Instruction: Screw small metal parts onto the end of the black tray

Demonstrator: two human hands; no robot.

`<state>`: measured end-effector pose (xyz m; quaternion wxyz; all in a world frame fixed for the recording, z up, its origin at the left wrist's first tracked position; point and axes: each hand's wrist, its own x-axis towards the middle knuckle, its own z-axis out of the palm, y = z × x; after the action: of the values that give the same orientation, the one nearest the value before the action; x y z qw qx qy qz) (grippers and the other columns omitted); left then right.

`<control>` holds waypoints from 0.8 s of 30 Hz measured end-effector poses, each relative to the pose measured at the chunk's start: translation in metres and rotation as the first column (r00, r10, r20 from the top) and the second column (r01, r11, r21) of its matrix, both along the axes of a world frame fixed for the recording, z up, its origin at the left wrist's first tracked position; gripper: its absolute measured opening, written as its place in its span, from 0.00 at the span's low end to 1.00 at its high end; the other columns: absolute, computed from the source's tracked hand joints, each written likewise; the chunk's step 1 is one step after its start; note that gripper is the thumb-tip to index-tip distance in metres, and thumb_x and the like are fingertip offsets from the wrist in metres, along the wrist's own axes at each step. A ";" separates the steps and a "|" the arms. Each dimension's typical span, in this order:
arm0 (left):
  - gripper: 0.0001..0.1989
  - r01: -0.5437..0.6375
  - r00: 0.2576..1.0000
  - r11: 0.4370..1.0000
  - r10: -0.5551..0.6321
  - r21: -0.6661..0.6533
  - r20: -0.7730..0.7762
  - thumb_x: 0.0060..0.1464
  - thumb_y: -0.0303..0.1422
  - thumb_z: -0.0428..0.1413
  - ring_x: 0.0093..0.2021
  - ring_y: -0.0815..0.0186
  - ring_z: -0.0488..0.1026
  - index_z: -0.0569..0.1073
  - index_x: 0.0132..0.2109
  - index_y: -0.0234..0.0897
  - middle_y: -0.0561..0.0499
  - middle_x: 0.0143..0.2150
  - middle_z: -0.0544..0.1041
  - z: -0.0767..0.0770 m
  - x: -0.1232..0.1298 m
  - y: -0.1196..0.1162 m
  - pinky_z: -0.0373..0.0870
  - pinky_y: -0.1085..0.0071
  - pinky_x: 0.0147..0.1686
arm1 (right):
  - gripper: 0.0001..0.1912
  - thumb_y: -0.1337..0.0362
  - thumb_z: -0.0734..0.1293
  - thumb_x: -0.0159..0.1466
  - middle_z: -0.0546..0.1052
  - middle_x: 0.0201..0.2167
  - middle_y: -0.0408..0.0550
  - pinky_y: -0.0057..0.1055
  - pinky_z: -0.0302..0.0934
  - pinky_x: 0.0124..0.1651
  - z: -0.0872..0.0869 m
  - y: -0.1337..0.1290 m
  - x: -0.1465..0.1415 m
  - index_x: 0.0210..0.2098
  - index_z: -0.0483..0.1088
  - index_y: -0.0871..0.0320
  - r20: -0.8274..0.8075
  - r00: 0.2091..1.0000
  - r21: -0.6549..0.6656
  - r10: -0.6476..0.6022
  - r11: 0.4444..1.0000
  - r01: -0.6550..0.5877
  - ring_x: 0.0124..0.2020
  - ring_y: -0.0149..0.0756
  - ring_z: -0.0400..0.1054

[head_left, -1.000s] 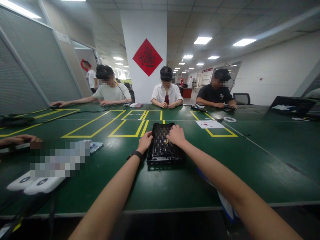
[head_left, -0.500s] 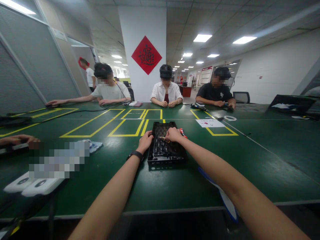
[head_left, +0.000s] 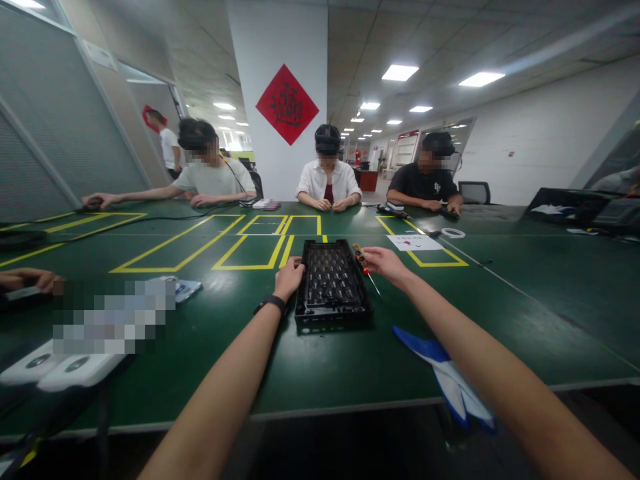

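Note:
In the middle of the table lies a black plastic case, open at the top, with a ribbed or honeycomb-like inside. My left hand grips its left edge, the thumb by the rim and a dark band on the wrist. Just beyond the case's right side, my right hand pinches a small gold-brown part, possibly a circuit board; its exact kind is unclear. Below those fingers a red-handled screwdriver lies slanted on the table, its handle partly hidden by the hand.
Blue and white gloves lie at the front edge, partly behind my right forearm. White devices, partly blurred out, and another person's hand are at left. A paper sheet lies beyond. Several people sit across the green table.
My right hand has moved from over the case to its right side, carrying the small part. The case's inside and the screwdriver show more fully. My left hand stays on the edge.

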<state>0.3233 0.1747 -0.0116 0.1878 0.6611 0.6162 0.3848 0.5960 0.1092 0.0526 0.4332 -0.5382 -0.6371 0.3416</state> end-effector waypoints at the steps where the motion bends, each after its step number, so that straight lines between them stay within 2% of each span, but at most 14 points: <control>1: 0.17 -0.016 1.000 1.000 0.016 -0.008 -0.015 0.51 0.35 0.47 0.48 0.57 0.69 0.67 0.49 0.42 0.49 0.44 0.75 0.001 0.000 -0.002 0.59 0.61 0.49 | 0.16 0.61 0.62 0.60 0.74 0.38 0.51 0.23 0.63 0.30 0.002 -0.002 -0.013 0.46 0.66 0.61 -0.046 0.989 -0.045 0.139 0.989 -0.141 0.31 0.28 0.69; 3: 0.17 -0.026 0.999 1.000 0.026 -0.009 -0.034 0.52 0.36 0.46 0.48 0.57 0.69 0.67 0.49 0.42 0.49 0.44 0.75 0.003 0.000 -0.005 0.58 0.61 0.49 | 0.15 0.61 0.65 0.57 0.74 0.34 0.49 0.22 0.62 0.30 0.006 -0.005 -0.042 0.42 0.69 0.61 -0.064 0.934 -0.119 0.351 0.927 -0.357 0.30 0.27 0.67; 4: 0.17 -0.020 0.999 1.000 0.020 -0.002 -0.038 0.52 0.36 0.46 0.48 0.57 0.69 0.67 0.49 0.42 0.49 0.44 0.75 0.004 0.000 -0.006 0.58 0.61 0.49 | 0.14 0.61 0.65 0.56 0.73 0.33 0.48 0.23 0.62 0.30 0.008 -0.007 -0.056 0.40 0.70 0.62 -0.045 0.912 -0.121 0.408 0.904 -0.410 0.29 0.26 0.66; 7: 0.17 0.005 0.999 0.999 -0.004 0.032 -0.032 0.52 0.36 0.45 0.48 0.60 0.69 0.67 0.49 0.41 0.49 0.47 0.74 0.003 0.000 -0.006 0.59 0.65 0.49 | 0.14 0.60 0.65 0.56 0.71 0.29 0.45 0.23 0.60 0.29 0.009 -0.018 -0.083 0.38 0.70 0.63 0.062 0.854 -0.036 0.517 0.856 -0.516 0.27 0.25 0.63; 10: 0.16 -0.005 1.000 0.998 0.005 0.058 0.001 0.51 0.34 0.46 0.49 0.62 0.69 0.67 0.48 0.41 0.50 0.48 0.73 -0.001 0.001 0.000 0.59 0.66 0.49 | 0.17 0.61 0.65 0.57 0.71 0.30 0.44 0.24 0.60 0.33 0.004 -0.033 -0.086 0.44 0.67 0.61 0.178 0.776 0.043 0.605 0.783 -0.621 0.30 0.26 0.64; 12: 0.16 -0.017 1.000 0.997 0.015 0.073 0.023 0.51 0.34 0.46 0.49 0.63 0.69 0.67 0.48 0.41 0.50 0.48 0.73 -0.003 0.002 0.005 0.59 0.66 0.50 | 0.16 0.61 0.64 0.58 0.72 0.31 0.45 0.24 0.60 0.34 0.001 -0.042 -0.081 0.44 0.67 0.61 0.252 0.746 0.050 0.617 0.761 -0.646 0.30 0.27 0.65; 14: 0.17 -0.014 0.999 0.997 0.010 0.073 0.047 0.51 0.34 0.47 0.49 0.62 0.69 0.67 0.48 0.41 0.49 0.48 0.73 -0.005 0.003 0.009 0.60 0.66 0.50 | 0.14 0.62 0.62 0.59 0.73 0.31 0.45 0.24 0.60 0.34 0.000 -0.047 -0.077 0.42 0.69 0.61 0.332 0.733 0.061 0.593 0.762 -0.644 0.30 0.27 0.65; 18: 0.22 0.075 0.989 0.997 -0.079 0.034 0.124 0.48 0.31 0.49 0.51 0.62 0.67 0.65 0.52 0.37 0.46 0.52 0.70 -0.007 0.000 0.013 0.60 0.67 0.51 | 0.11 0.64 0.63 0.58 0.75 0.34 0.47 0.26 0.59 0.40 0.000 -0.046 -0.073 0.39 0.72 0.60 0.470 0.701 0.099 0.537 0.757 -0.646 0.35 0.30 0.67; 21: 0.27 0.169 0.972 0.985 -0.171 0.026 0.159 0.45 0.28 0.50 0.54 0.61 0.65 0.63 0.55 0.34 0.45 0.57 0.65 -0.008 -0.003 0.013 0.59 0.68 0.53 | 0.12 0.63 0.63 0.58 0.75 0.36 0.47 0.26 0.59 0.39 -0.001 -0.043 -0.071 0.39 0.73 0.60 0.472 0.694 0.093 0.544 0.752 -0.653 0.35 0.30 0.67; 24: 0.28 0.175 0.971 0.983 -0.180 0.047 0.160 0.45 0.27 0.50 0.55 0.61 0.63 0.63 0.56 0.34 0.45 0.58 0.64 -0.009 -0.005 0.012 0.58 0.68 0.54 | 0.13 0.62 0.64 0.58 0.75 0.35 0.47 0.25 0.59 0.36 -0.001 -0.041 -0.068 0.39 0.72 0.61 0.448 0.681 0.062 0.579 0.740 -0.670 0.32 0.29 0.67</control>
<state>0.3183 0.1863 -0.0202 0.2606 0.6826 0.5308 0.4293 0.5282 0.0682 0.0514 0.2066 -0.2930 -0.8909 0.2788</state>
